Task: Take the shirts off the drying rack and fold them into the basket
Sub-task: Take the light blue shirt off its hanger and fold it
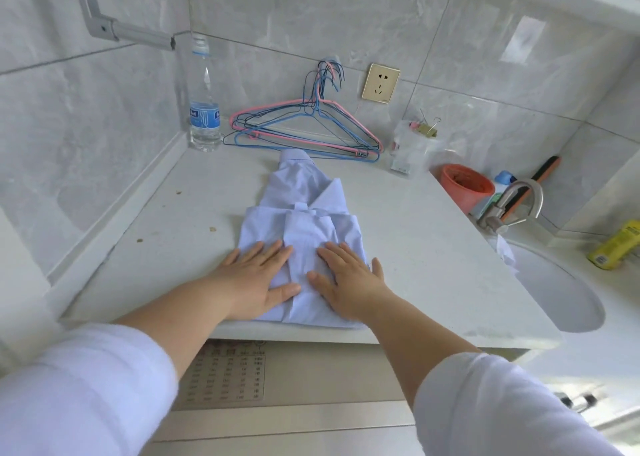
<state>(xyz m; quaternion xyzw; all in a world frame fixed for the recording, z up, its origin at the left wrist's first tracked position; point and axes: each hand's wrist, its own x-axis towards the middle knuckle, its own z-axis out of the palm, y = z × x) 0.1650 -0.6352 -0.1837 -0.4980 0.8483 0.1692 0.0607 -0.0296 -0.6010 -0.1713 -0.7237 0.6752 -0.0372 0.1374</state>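
Note:
A pale blue shirt (304,213) lies partly folded on the white countertop (433,265), its collar end pointing toward the back wall and its near end at the counter's front edge. My left hand (258,279) lies flat on the shirt's near left part, fingers straight and spread. My right hand (349,281) lies flat on the near right part, fingers straight too. Both palms press the cloth down, thumbs almost meeting over the middle fold. No basket or drying rack is in view.
Several wire hangers (304,126) in pink and blue lean against the back wall. A water bottle (204,106) stands in the left corner. At right are an orange pot (465,185), a metal tap (512,203), a sink basin (561,296) and a yellow bottle (616,246).

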